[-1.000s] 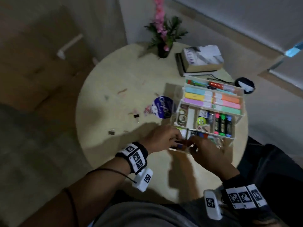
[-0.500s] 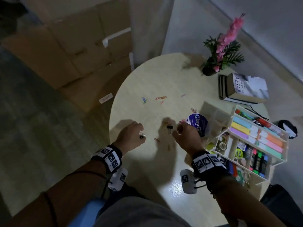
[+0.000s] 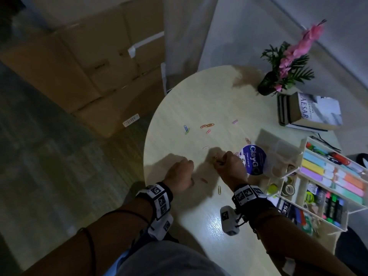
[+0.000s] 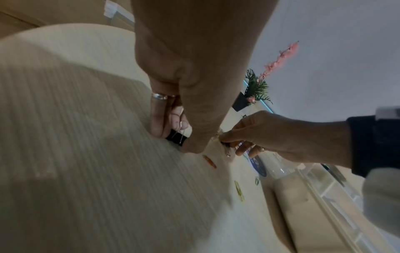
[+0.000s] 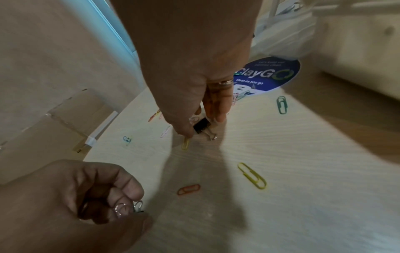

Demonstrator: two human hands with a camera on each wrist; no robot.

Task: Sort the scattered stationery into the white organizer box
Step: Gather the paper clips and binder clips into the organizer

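Observation:
On the round pale table (image 3: 179,108) my left hand (image 3: 189,173) is curled round a small black binder clip (image 4: 175,137), its wire handles showing between the fingers. My right hand (image 3: 220,159) pinches another black binder clip (image 5: 202,127) between thumb and fingers, right at the tabletop. Several coloured paper clips lie scattered: a yellow one (image 5: 252,175), an orange one (image 5: 188,189), a green one (image 5: 282,104), and more farther out (image 3: 208,125). The white organizer box (image 3: 304,141), holding markers, highlighters and tape, stands at the table's right edge.
A round blue ClayGo sticker (image 3: 253,159) lies beside my right hand, with a clear plastic lid (image 3: 278,154) behind it. A potted plant with pink flowers (image 3: 266,86) and stacked books (image 3: 310,110) stand at the back right. Cardboard boxes (image 3: 89,72) sit on the floor to the left.
Both hands left the organizer's front and came over to the scattered clips. The left hand picked up a binder clip; the right hand has now closed on the other one.

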